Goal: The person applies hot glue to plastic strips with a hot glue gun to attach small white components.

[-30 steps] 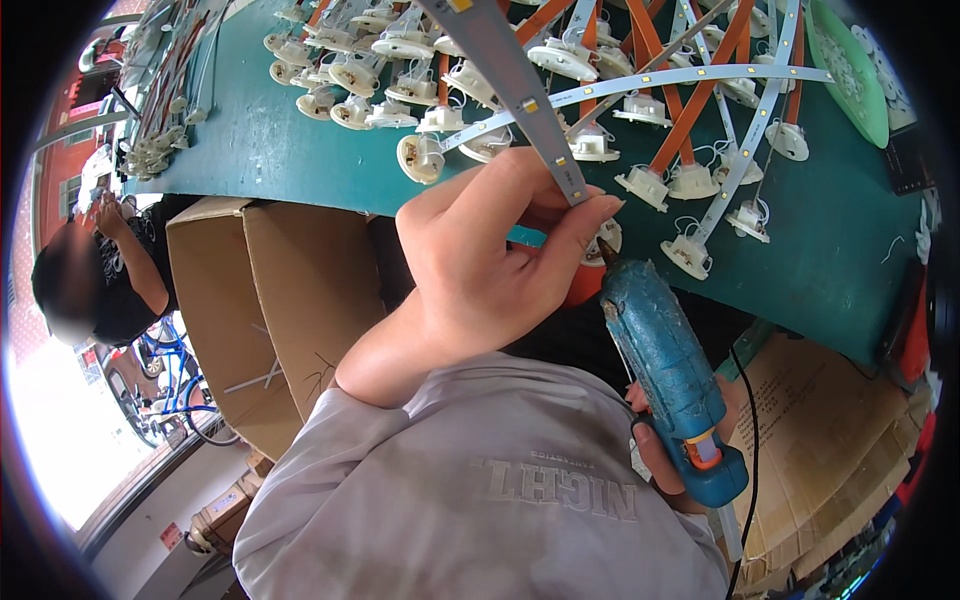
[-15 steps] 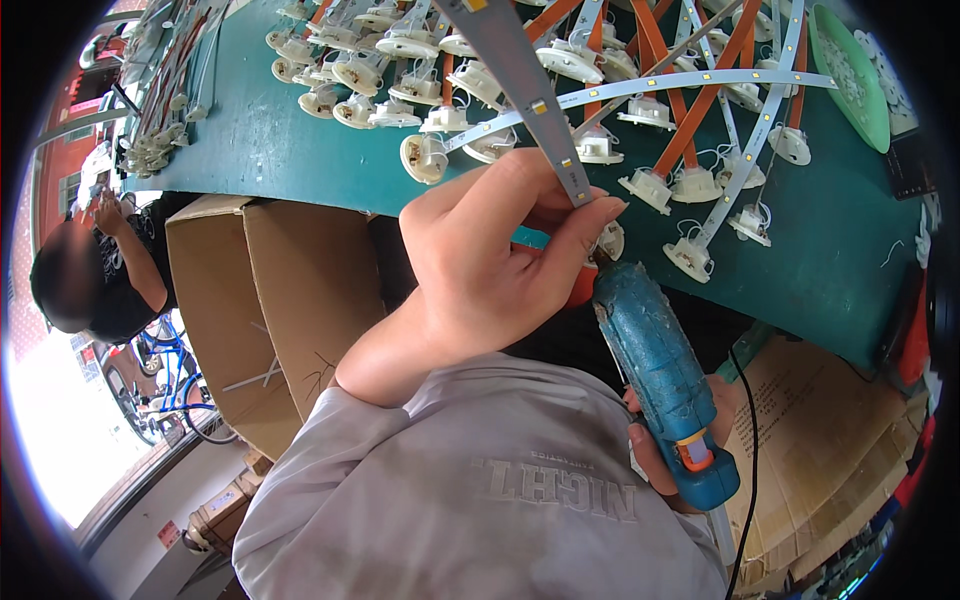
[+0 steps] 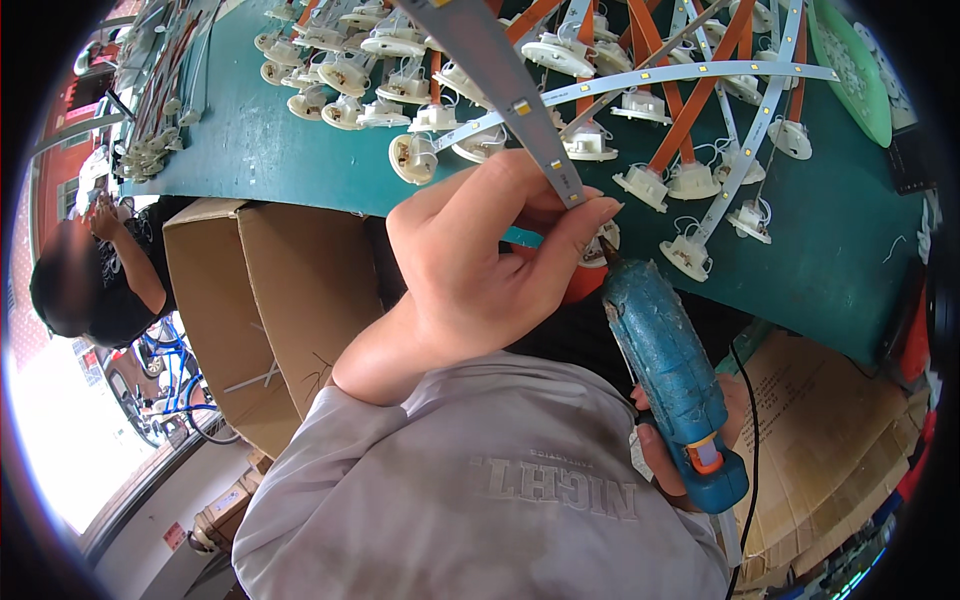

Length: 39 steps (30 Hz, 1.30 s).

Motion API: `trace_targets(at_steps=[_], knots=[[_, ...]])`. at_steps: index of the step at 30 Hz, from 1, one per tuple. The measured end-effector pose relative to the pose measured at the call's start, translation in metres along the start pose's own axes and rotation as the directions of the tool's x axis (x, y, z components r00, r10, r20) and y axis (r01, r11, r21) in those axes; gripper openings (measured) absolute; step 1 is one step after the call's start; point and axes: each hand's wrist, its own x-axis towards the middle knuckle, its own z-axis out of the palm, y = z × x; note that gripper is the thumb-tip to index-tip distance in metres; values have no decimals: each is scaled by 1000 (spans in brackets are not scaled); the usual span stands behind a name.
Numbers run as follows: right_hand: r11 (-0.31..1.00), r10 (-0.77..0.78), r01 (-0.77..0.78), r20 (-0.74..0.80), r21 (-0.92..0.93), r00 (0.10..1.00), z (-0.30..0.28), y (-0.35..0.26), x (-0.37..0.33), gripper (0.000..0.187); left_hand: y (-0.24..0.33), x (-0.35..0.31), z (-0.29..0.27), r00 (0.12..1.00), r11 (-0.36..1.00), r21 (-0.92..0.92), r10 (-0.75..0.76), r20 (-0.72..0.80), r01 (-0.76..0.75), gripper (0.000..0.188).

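Note:
My left hand [image 3: 480,255] pinches the lower end of an LED strip [image 3: 520,105] between thumb and fingers. The strip slants up and left past the top of the picture. Just below my fingertips shows part of a white round end cap [image 3: 600,243]; how it joins the strip is hidden. A worn blue hot glue gun [image 3: 665,350] is gripped by my right hand [image 3: 655,455], mostly hidden behind its body. The gun's nozzle points up toward the cap, close to it. Something orange [image 3: 583,285] shows beneath my left hand, partly covered.
Many LED strips with white round caps [image 3: 643,187] lie on the green table [image 3: 820,250]. At the right edge is a light green tray [image 3: 850,75] of small white pieces. An open cardboard box [image 3: 310,270] stands left; a black cable [image 3: 752,450] hangs right. Another person [image 3: 130,260] is at far left.
The glue gun has shifted slightly right, its nozzle now showing beside the cap. My left hand and the strip have moved a little to the left.

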Motion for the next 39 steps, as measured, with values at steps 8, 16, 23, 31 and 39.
trace_targets(at_steps=[8,16,23,31,39], knots=[[962,-121,144,110,-232,987,-11,-3,4,18,2,-3,-2,999,1000,-13,-22,24,22,23],[990,-5,2,-18,-140,1000,-4,11,-9,21,1,-7,-3,1000,999,-31,-6,28,7,22],[975,-148,131,-82,-181,986,-6,22,-10,26,5,-3,-9,997,998,17,53,62,-54,15],[970,-160,161,16,-182,987,-19,22,-18,30,0,0,-16,958,977,-137,192,215,-166,22],[981,-158,156,-13,-120,987,-13,28,-23,29,0,-3,-18,976,984,-172,78,203,-43,21]])
